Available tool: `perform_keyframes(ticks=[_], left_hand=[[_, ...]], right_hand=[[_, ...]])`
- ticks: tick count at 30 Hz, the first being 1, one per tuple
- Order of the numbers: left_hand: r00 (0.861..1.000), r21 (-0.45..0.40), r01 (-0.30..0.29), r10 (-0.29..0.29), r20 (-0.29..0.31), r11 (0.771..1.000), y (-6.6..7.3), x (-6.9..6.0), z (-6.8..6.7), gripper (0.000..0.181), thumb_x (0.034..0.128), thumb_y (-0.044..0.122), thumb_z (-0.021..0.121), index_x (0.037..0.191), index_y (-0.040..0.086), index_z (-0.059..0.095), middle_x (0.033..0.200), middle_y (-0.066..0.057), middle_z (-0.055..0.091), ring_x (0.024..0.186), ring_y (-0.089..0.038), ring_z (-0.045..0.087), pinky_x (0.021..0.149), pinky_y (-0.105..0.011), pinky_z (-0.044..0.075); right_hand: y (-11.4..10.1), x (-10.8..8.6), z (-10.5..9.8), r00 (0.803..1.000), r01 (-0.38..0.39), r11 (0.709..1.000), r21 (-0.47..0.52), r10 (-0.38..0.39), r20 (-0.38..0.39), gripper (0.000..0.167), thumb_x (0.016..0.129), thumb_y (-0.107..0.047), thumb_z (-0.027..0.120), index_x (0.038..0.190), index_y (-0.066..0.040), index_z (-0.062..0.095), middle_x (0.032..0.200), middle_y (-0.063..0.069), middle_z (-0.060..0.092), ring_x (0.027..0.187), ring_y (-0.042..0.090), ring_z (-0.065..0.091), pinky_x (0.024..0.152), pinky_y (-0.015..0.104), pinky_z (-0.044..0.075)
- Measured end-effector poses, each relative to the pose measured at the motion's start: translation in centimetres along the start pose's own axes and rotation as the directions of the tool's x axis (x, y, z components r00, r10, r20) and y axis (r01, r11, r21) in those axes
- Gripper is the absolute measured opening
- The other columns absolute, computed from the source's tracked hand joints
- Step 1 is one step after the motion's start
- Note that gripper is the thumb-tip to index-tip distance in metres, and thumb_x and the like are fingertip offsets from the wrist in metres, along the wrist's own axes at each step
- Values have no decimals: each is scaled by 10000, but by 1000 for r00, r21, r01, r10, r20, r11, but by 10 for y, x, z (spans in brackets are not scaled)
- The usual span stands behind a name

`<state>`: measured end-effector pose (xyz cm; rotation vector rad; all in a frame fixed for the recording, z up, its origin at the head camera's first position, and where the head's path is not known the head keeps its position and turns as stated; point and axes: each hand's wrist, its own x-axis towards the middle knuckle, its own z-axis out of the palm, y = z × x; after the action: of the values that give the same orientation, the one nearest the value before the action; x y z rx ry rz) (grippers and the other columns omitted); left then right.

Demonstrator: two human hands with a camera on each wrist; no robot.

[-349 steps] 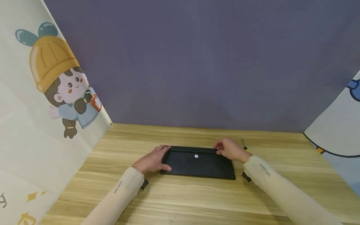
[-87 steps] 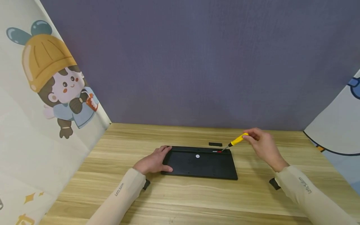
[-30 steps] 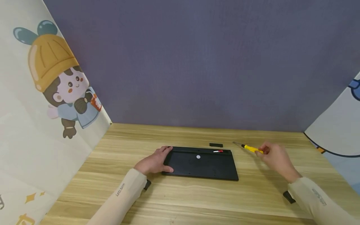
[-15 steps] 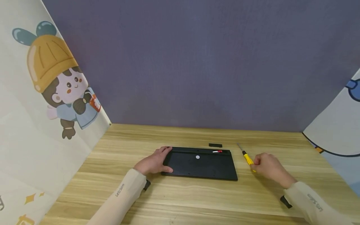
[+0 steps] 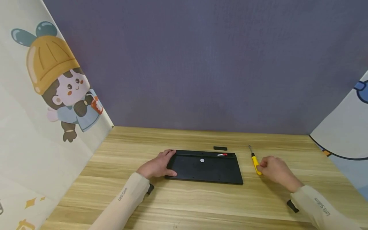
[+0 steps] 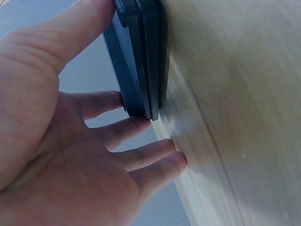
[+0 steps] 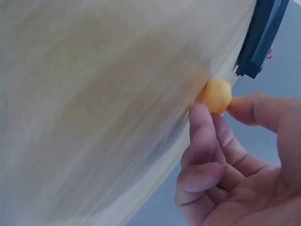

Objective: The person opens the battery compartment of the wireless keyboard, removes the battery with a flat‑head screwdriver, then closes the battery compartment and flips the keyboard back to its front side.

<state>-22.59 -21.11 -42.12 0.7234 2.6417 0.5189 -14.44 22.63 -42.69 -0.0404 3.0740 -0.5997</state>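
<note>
A black keyboard [image 5: 205,169] lies face down on the wooden table, its underside and round white sticker showing. My left hand [image 5: 157,164] holds its left end, thumb at the near edge and fingers at the far edge. In the left wrist view the fingers [image 6: 136,127] are fairly straight. The battery slot at the far right is uncovered, with a red and silver battery [image 5: 222,155] in it. Right of the keyboard, my right hand [image 5: 276,169] pinches the handle end of a yellow screwdriver [image 5: 255,164], which lies at the table surface with its tip pointing away.
A small black battery cover [image 5: 220,148] lies just beyond the keyboard's far edge. A grey-blue partition [image 5: 212,67] stands behind the wooden table [image 5: 184,204]. Printed cloth walls [image 5: 26,127] flank both sides.
The battery cover has come off and lies behind the keyboard. My right hand has drawn the screwdriver from the battery slot to the right, lowered it and turned it. My left hand stays put.
</note>
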Motion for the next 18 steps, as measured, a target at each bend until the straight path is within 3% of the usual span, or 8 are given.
perform_keyframes(ticks=[10, 18], left_hand=[[1000, 4, -6, 6, -2, 1000, 0, 0, 0, 913, 822, 421, 712, 1520, 130, 200, 1540, -135, 168, 1386, -353, 181, 1013, -492, 327], [1000, 6, -9, 9, -6, 1000, 1, 0, 0, 912, 821, 423, 712, 1518, 125, 205, 1538, -140, 173, 1384, -360, 183, 1017, -496, 322]], right_hand=[[-1, 0, 0, 1000, -14, 999, 33, 14, 10, 184, 881, -193, 636, 717, -115, 608, 578, -29, 514, 506, 148, 446, 476, 309, 355], [-9, 6, -5, 990, 80, 996, 43, -75, -116, 104, 857, -178, 683, 882, -83, 650, 812, 22, 638, 678, 183, 567, 586, 375, 453]])
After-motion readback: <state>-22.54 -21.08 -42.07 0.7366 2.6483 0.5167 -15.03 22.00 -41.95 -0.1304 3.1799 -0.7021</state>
